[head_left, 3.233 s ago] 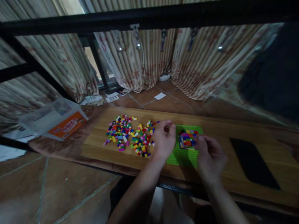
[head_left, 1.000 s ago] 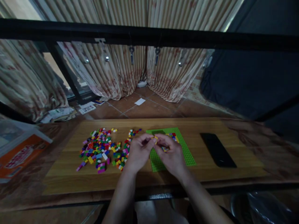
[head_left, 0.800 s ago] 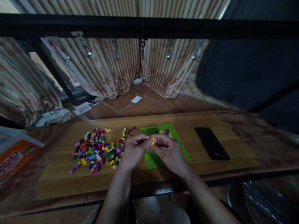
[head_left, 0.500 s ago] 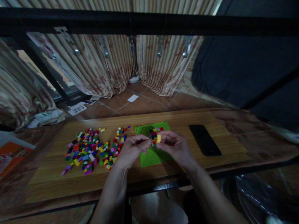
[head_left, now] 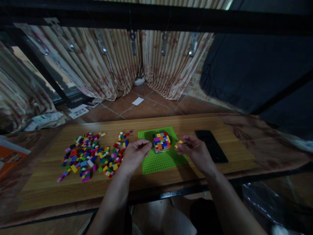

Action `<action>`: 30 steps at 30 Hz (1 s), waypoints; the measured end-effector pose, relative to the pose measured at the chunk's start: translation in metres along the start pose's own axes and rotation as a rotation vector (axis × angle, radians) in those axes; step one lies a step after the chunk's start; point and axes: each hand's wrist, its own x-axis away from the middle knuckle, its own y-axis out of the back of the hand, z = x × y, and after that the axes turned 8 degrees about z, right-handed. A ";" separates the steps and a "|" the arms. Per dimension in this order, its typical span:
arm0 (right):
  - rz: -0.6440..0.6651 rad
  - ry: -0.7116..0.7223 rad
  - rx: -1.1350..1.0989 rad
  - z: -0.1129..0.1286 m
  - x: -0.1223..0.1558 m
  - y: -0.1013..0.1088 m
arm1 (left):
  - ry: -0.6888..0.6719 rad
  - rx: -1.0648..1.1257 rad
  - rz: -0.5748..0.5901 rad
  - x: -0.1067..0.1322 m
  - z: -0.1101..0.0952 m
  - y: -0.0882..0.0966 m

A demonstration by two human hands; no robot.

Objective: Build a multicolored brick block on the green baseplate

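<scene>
A block of many-coloured small bricks (head_left: 161, 142) stands on a green baseplate (head_left: 160, 160) on the wooden board. My right hand (head_left: 194, 150) hovers just right of the block, its fingertips pinched on a small yellow brick (head_left: 179, 143). My left hand (head_left: 135, 154) rests at the plate's left edge with fingers curled; whether it holds anything is hidden. A heap of loose coloured bricks (head_left: 84, 155) lies to the left, with a smaller heap (head_left: 114, 157) beside my left hand.
A black phone (head_left: 211, 145) lies flat right of the baseplate. An orange box (head_left: 8, 158) sits at the far left edge. A black bar (head_left: 156, 16) crosses overhead. Curtains, tiled floor and scattered papers lie beyond the wooden board (head_left: 146, 182).
My hands were together over the plate, fingering a yellow brick. They have parted to either side of the brick block, and the yellow brick stays in my right fingers.
</scene>
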 end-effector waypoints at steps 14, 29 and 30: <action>0.058 0.172 0.209 -0.017 -0.003 -0.007 | -0.019 -0.101 -0.019 -0.003 0.005 0.000; -0.029 0.184 0.097 -0.032 -0.013 -0.020 | -0.025 -0.145 -0.010 -0.006 0.011 -0.010; -0.029 0.167 0.072 -0.032 -0.013 -0.021 | -0.027 -0.140 -0.006 -0.006 0.011 -0.010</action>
